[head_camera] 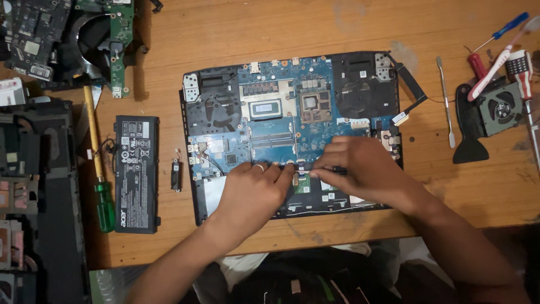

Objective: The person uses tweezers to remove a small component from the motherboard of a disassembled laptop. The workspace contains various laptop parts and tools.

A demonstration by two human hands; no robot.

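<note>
Laptop (292, 129) open on tabletop (236, 34), bottom cover off, board bare. Battery (136, 173) already out, lying left of laptop; fan (498, 108) off to right. Left hand (253, 194), right hand (360, 166) both at laptop's front edge, fingertips pinched on small black strip (337, 169) there. Board itself not out yet.

Bare wood (253, 25) behind laptop chassis (194, 186); battery (136, 173) left, spudger (446, 101) right.

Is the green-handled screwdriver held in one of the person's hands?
No, the green-handled screwdriver lies on the table left of the black battery, while both hands, left hand and right hand, rest on the opened laptop.
</note>
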